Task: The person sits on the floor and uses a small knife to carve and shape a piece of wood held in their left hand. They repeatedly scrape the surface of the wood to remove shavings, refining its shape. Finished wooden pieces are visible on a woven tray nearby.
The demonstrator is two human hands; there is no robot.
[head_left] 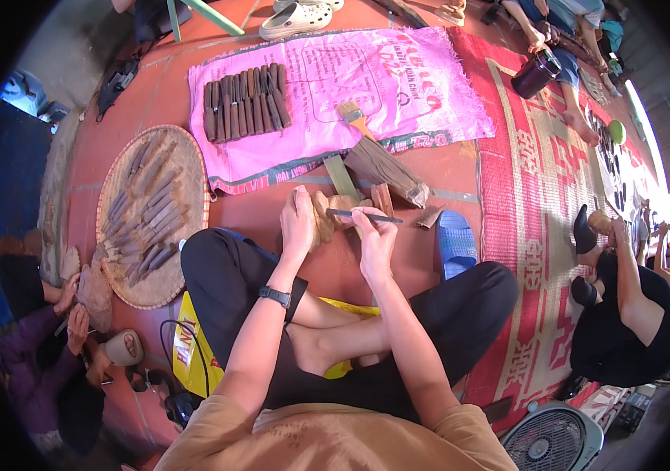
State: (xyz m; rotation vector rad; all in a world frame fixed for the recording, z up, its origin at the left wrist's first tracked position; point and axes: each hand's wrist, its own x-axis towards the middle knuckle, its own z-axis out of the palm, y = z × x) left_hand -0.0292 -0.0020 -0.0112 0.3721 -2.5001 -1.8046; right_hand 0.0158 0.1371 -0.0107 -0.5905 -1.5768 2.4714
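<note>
The left hand (298, 222) grips a wooden piece (324, 220) on the floor. The right hand (374, 235) pinches a thin dark blade (362, 214), its long axis lying crosswise over the wood.

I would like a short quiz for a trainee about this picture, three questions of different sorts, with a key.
1. True or false: the right hand holds a thin dark tool.
2. Where do the dark sticks lie in a row? A. on the pink sack B. on the blue sandal C. on the fan
3. Fill in: the left hand rests on a ___ block.

Key: 1 true; 2 A; 3 wooden.
</note>
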